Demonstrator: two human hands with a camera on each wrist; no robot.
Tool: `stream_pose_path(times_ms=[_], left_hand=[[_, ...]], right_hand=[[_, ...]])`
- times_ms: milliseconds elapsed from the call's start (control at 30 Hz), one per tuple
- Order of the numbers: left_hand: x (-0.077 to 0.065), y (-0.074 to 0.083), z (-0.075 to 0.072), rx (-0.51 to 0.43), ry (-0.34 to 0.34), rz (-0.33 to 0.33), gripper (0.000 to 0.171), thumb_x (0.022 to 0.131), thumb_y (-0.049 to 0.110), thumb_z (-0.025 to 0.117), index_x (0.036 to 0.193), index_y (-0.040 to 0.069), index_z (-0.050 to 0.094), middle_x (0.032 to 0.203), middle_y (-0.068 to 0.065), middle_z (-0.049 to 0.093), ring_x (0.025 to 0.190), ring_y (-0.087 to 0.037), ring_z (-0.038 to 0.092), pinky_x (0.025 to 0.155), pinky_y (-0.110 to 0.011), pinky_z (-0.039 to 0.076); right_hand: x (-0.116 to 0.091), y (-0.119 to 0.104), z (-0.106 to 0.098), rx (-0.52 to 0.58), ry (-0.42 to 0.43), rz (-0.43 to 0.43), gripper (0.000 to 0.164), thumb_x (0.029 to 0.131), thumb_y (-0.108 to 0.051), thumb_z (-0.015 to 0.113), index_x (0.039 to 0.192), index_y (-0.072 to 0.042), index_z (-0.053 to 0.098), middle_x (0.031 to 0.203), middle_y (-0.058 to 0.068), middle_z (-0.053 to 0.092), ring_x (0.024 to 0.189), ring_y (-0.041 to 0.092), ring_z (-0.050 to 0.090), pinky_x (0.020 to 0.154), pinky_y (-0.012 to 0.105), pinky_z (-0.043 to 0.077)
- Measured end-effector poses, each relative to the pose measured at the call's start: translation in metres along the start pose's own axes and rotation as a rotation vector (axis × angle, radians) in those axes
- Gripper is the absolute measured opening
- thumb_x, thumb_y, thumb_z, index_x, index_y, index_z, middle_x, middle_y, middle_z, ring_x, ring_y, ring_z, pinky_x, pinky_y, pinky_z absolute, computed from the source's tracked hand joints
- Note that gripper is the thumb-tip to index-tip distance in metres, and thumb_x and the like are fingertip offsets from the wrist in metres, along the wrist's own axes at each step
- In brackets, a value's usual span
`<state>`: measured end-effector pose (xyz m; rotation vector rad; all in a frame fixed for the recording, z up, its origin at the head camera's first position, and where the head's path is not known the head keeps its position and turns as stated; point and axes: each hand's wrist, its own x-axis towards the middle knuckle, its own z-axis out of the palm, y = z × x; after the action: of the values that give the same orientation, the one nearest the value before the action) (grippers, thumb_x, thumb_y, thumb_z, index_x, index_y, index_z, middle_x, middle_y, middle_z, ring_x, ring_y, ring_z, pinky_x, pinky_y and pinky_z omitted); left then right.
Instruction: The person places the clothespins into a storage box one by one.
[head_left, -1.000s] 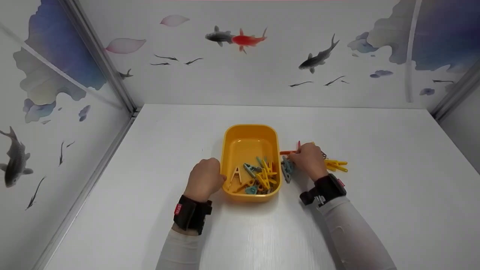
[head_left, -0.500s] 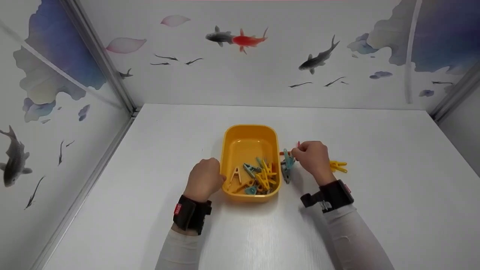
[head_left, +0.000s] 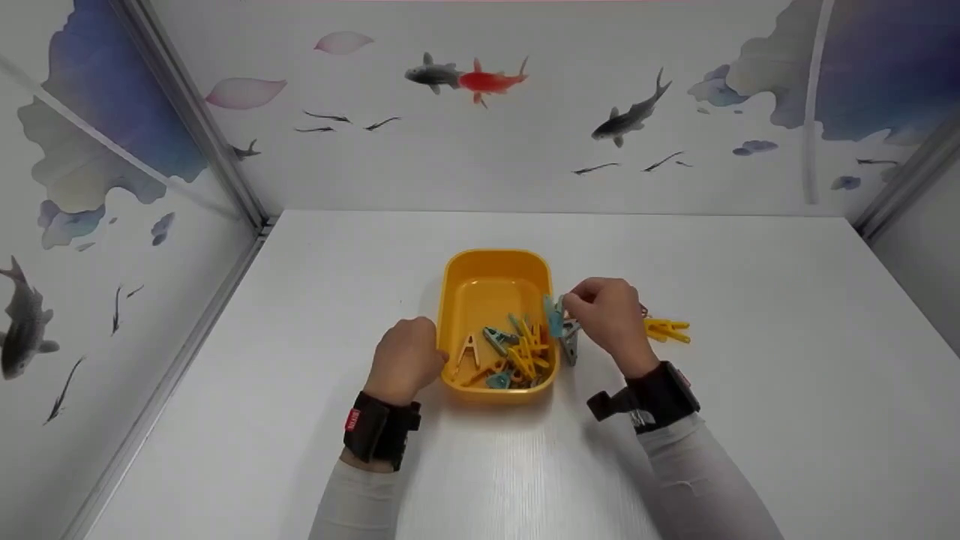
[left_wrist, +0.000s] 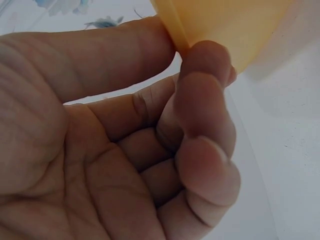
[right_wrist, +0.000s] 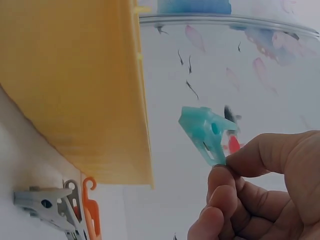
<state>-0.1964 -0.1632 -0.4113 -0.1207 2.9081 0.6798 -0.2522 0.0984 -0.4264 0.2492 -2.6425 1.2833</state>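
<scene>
My left hand (head_left: 405, 358) pinches the left wall of a yellow plastic tub (head_left: 495, 262) between thumb and curled fingers; the left wrist view shows the tub's wall (left_wrist: 220, 25) in that pinch. My right hand (head_left: 609, 319) is just right of the tub. Between its thumb and forefinger it holds a teal clothespin (right_wrist: 205, 130) by one end, raised near the tub's right rim. Inside the tub lie several clothespins: yellow ones (head_left: 529, 356), a pale orange one (head_left: 469, 349) and grey-green ones (head_left: 499, 341).
On the white table right of the tub lie a grey clothespin (right_wrist: 45, 202), an orange hooked piece (right_wrist: 91, 210) and yellow clothespins (head_left: 667, 328). White panels printed with fish stand at the back and left.
My right hand has lifted the teal clothespin off the pile beside the tub and moved it left to the rim. My left hand has kept its hold on the tub.
</scene>
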Motion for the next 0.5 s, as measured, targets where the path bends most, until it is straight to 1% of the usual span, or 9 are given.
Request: stream_pose_path(times_ms=[133, 233, 400, 500], left_hand=[[0.0, -0.002, 0.001, 0.012, 0.02, 0.025, 0.018, 0.09, 0.007, 0.074, 0.078, 0.0, 0.063, 0.063, -0.002, 0.04, 0.059, -0.019, 0.045, 0.055, -0.028, 0.035], [0.0, -0.002, 0.001, 0.013, 0.014, 0.018, 0.017, 0.091, 0.008, 0.074, 0.08, 0.0, 0.064, 0.064, -0.002, 0.041, 0.06, -0.019, 0.046, 0.055, -0.029, 0.035], [0.001, -0.001, 0.001, 0.013, -0.003, 0.003, 0.015, 0.092, 0.01, 0.074, 0.085, 0.0, 0.065, 0.064, -0.003, 0.043, 0.06, -0.019, 0.047, 0.055, -0.029, 0.035], [0.001, -0.001, 0.001, 0.017, -0.004, 0.001, 0.015, 0.093, 0.01, 0.074, 0.085, 0.0, 0.065, 0.064, -0.003, 0.042, 0.06, -0.019, 0.046, 0.056, -0.029, 0.035]], right_hand=[[-0.005, -0.007, 0.008, 0.034, -0.028, -0.042, 0.015, 0.091, -0.008, 0.065, 0.085, -0.002, 0.077, 0.072, 0.009, 0.069, 0.061, 0.016, 0.054, 0.061, 0.031, 0.043], [-0.008, -0.013, 0.013, 0.039, -0.062, -0.049, 0.014, 0.091, -0.008, 0.066, 0.086, -0.002, 0.077, 0.074, 0.008, 0.069, 0.062, 0.016, 0.054, 0.061, 0.03, 0.044], [-0.013, -0.021, 0.021, 0.012, -0.128, -0.052, 0.014, 0.093, -0.012, 0.067, 0.089, -0.003, 0.078, 0.079, 0.008, 0.07, 0.068, 0.018, 0.057, 0.064, 0.028, 0.048], [-0.015, -0.024, 0.025, 0.003, -0.169, -0.079, 0.014, 0.094, -0.012, 0.069, 0.089, -0.004, 0.078, 0.081, 0.007, 0.071, 0.07, 0.017, 0.058, 0.065, 0.029, 0.05]])
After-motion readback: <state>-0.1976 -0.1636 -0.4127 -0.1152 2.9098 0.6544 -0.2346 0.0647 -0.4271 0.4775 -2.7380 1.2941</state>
